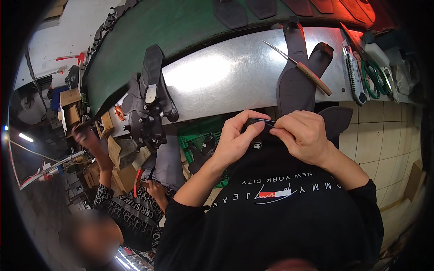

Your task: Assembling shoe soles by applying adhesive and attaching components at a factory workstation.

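Observation:
In front of my chest, both hands pinch a thin dark strap (262, 121). My left hand (236, 137) grips one end between thumb and fingers. My right hand (304, 135) is closed on the other end, its fingers curled and covering much of the strap. A small metal buckle (257, 145) hangs just below my left fingers. Beyond my hands, dark sole-shaped pieces (289, 88) lie crossed on the metal bench. Across them rests an awl (313, 77) with a wooden handle and a pointed metal shaft. Another dark sole piece (339, 121) sits beside my right wrist.
Green-handled scissors (374, 80) and a utility knife (354, 77) lie on the bench's right end. Dark soles and buckled straps (149, 113) are piled left. Behind the bench runs a green belt (181, 25). A green crate (185, 139) stands below. A co-worker (135, 210) sits left.

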The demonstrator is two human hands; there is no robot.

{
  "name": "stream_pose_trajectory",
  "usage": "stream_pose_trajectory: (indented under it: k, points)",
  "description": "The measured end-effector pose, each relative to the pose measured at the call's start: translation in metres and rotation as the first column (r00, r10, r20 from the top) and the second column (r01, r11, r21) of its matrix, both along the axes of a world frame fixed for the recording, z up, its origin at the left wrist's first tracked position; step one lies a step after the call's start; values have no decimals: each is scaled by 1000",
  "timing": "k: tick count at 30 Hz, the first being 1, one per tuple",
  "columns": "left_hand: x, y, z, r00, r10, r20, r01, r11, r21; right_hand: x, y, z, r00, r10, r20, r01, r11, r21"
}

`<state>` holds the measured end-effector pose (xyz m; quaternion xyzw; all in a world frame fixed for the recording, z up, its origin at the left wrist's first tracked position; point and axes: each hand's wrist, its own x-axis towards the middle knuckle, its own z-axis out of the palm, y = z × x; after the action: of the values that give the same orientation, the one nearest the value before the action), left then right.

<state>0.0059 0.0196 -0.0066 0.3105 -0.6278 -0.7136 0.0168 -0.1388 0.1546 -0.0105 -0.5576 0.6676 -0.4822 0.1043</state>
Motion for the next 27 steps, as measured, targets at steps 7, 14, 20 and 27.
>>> stream_pose_trajectory:
  k: [7, 14, 20, 27]
  points:
    - [0, 3, -1, 984, 173, 51, -179, 969, 167, 4, 0, 2, 986, -23, 168, 10, 997, 76]
    - [-4, 1, -1, 976, 217, 21, -217, 959, 184, -3, -2, 4, 978, -3, 207, -22, 993, 116]
    - [-8, 1, 5, 989, 144, -43, -145, 989, -30, -12, -7, 18, 941, 61, 333, -118, 981, 156]
    - [5, -15, 14, 957, 255, -137, -252, 967, 36, -39, -26, 49, 956, 269, 115, -281, 954, 106]
